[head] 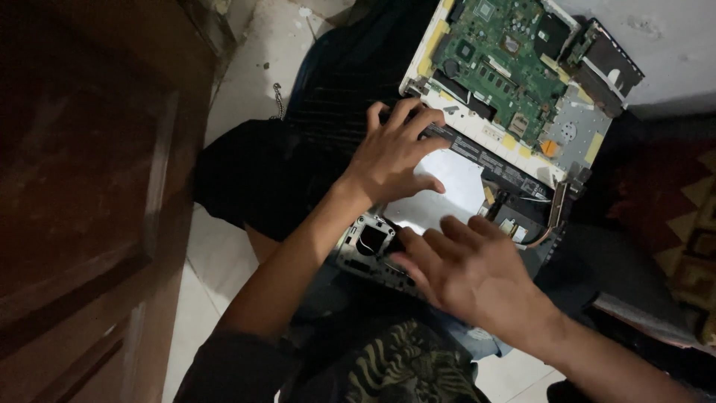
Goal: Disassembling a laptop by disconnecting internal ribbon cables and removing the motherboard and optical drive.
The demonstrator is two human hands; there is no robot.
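While much of the lower frame sits in deep shadow, I can make out an opened laptop chassis (514,142) lying across the person's lap, its long axis running from the lower left middle of the frame up toward the upper right. Its far end, with the green circuit board (500,60) exposed, points to the upper right corner; the near end is partly hidden under both hands. My left hand (391,157) lies spread, fingers splayed wide, palm down on the chassis edge beside a pale flat panel (447,194); it presses rather than grips, closed on nothing I can see. My right hand (470,272) is likewise open, fingers extended and touching the near part of the chassis by a grey bracket with a round opening (367,242). What lies beneath that palm I cannot tell. A dark wooden door (82,201) fills the left of the frame; a patterned cloth (690,216) is cut off at the right edge.
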